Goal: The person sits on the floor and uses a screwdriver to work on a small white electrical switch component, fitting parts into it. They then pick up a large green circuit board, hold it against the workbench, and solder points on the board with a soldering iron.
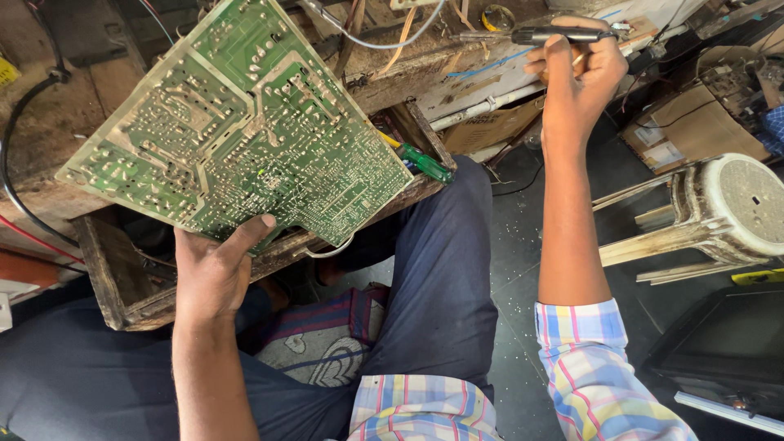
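Observation:
My left hand point(214, 269) grips the near edge of a large green circuit board point(237, 122), solder side up, tilted over an open wooden drawer point(122, 302). My right hand point(576, 73) is raised at the far right of the bench, fingers closed on the black handle of a soldering iron point(539, 35) that lies level, tip pointing left. The iron's tip is well apart from the board.
A green-handled screwdriver point(425, 163) lies in the drawer beside the board. A worn white plastic stool point(719, 212) lies on its side at right. Cardboard boxes point(694, 126), cables and a dark monitor point(727, 343) crowd the floor. My knees are under the bench.

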Tool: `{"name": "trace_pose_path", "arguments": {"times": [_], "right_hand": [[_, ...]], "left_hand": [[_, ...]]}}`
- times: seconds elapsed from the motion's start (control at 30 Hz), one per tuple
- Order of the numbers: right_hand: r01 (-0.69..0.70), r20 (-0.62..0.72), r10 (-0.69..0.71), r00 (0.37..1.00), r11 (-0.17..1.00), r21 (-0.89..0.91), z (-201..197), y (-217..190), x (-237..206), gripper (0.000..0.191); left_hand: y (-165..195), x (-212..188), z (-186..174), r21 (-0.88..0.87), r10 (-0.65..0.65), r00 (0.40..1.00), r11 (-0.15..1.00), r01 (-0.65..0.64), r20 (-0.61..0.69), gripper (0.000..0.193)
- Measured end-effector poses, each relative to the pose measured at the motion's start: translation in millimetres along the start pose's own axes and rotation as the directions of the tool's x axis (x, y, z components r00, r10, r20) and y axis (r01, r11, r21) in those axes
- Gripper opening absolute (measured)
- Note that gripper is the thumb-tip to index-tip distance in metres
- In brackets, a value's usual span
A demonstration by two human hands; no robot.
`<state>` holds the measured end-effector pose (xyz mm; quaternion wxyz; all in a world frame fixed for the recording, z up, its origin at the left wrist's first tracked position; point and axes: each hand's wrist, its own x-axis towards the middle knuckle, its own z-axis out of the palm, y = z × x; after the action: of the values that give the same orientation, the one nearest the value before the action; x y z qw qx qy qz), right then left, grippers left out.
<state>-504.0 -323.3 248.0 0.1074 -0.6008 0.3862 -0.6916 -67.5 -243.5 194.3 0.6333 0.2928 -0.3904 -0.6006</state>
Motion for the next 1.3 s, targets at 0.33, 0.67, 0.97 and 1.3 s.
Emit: {"name": "trace_pose_path", "arguments": {"times": [0.33, 0.67, 0.97, 1.3], "right_hand": [[0.061, -0.156, -0.069, 0.985, 0.997, -0.053, -17, 19, 12, 0.017], [0.128, -0.106, -0.154, 0.982, 0.967, -0.220, -13, 28, 11, 0.019], [0.112, -0.131, -0.143, 0.981, 0.970, -0.215, -13, 32, 10, 0.022], [0.137, -0.109, -0.168, 0.980, 0.960, -0.245, -11, 28, 11, 0.021]], "left_hand": [[0, 1, 0, -0.001, -0.009, 1.000, 1.000, 0.009, -0.014, 0.067], [0, 1, 1, -0.010, -0.012, 1.000, 1.000, 0.012, -0.015, 0.065], [-1, 1, -1, -0.007, -0.007, 1.000, 1.000, 0.007, -0.012, 0.066], [0, 1, -2, -0.010, -0.005, 1.000, 1.000, 0.005, 0.004, 0.064]]}}
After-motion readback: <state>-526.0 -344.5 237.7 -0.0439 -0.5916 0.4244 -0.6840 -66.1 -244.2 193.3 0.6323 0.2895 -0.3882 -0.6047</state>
